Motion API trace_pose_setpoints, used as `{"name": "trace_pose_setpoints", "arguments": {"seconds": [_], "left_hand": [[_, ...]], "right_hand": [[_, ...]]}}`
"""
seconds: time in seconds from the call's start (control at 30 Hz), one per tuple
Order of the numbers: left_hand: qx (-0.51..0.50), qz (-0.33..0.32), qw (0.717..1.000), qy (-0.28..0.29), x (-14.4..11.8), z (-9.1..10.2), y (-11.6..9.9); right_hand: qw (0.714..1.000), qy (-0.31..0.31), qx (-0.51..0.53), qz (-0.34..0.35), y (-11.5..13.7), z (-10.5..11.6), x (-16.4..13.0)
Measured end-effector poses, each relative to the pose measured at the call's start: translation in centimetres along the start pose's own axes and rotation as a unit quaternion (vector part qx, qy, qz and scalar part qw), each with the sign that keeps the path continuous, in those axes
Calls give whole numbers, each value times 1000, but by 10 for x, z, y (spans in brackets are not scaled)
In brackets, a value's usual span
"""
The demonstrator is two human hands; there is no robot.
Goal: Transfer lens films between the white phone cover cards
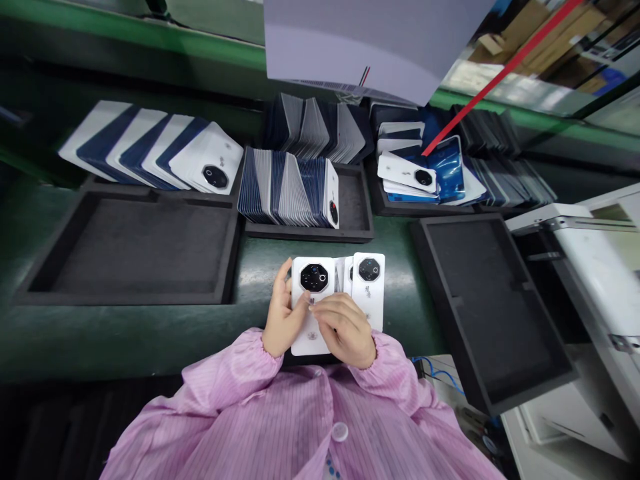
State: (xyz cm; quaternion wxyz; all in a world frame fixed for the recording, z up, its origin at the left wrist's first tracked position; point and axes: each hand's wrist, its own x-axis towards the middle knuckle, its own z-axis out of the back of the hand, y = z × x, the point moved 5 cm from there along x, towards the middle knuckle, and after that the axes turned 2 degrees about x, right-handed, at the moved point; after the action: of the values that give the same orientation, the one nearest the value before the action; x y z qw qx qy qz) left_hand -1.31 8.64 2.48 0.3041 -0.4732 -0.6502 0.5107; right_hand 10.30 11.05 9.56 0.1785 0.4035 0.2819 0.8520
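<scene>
Two hands in pink sleeves hold a small fan of white phone backs over the green desk (200, 333), close to the body. The left hand (280, 320) cups the left edge of the front cover (313, 293), its grip closed on it with the thumb on the face and a fingertip showing at the upper left corner. The right hand (347, 330) lies across the lower part of the fan, its grip pinching the covers; its fingertips meet the front cover just below the black octagonal camera ring. A second cover (369, 287) sticks out to the right, tilted slightly, and at least one more shows as a thin edge between the two.

Beyond the hands, an empty black tray (130, 250) lies to the left, with overlapping white and blue covers (155, 150) fanned out behind it. Straight ahead, a tray holds upright rows of covers (290, 187). To the right, another black tray (493, 300) lies at an angle, beside a white machine (590, 267).
</scene>
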Motion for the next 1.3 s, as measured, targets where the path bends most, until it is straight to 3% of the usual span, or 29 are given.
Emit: {"name": "trace_pose_setpoints", "arguments": {"seconds": [1.3], "left_hand": [[25,-31,999,5,-4,0,-2]], "right_hand": [[1000,-4,22,11,1,1,-3]]}}
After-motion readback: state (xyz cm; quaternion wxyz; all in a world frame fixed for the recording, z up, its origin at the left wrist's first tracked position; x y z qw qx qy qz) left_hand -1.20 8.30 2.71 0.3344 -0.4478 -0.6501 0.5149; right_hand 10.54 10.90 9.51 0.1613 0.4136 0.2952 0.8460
